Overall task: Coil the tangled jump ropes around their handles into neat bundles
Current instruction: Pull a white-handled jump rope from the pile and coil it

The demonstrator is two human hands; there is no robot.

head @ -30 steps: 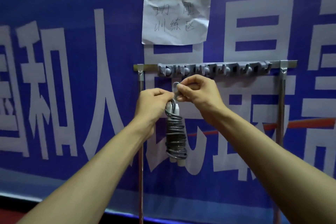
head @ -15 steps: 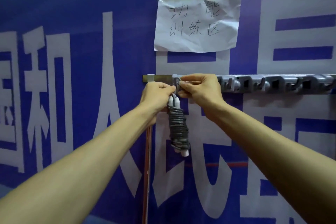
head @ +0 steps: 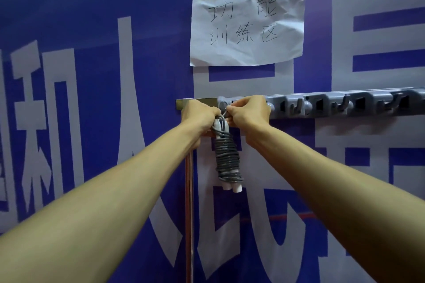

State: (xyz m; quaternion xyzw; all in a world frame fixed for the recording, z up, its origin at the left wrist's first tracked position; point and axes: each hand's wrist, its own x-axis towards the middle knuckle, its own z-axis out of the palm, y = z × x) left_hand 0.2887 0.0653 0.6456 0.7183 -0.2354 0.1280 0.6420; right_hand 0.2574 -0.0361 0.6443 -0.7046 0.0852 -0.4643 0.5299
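A jump rope bundle (head: pixel 226 156) hangs upright in front of me, its grey cord wound tightly round two white handles whose ends stick out at the bottom. My left hand (head: pixel 199 114) grips the top of the handles. My right hand (head: pixel 249 111) pinches a small loop of the grey cord at the bundle's top, right against the left end of the grey hook rack (head: pixel 333 104). The fingers hide the loop's tip and the nearest hook.
The hook rack carries several bare hooks running off to the right on a metal rail. A vertical metal post (head: pixel 189 213) stands below my left hand. Behind is a blue banner with large white characters and a taped paper note (head: pixel 247 27).
Both hands have lifted the bundle up from below the rail to the rack's left end. The view has moved closer and shifted left.
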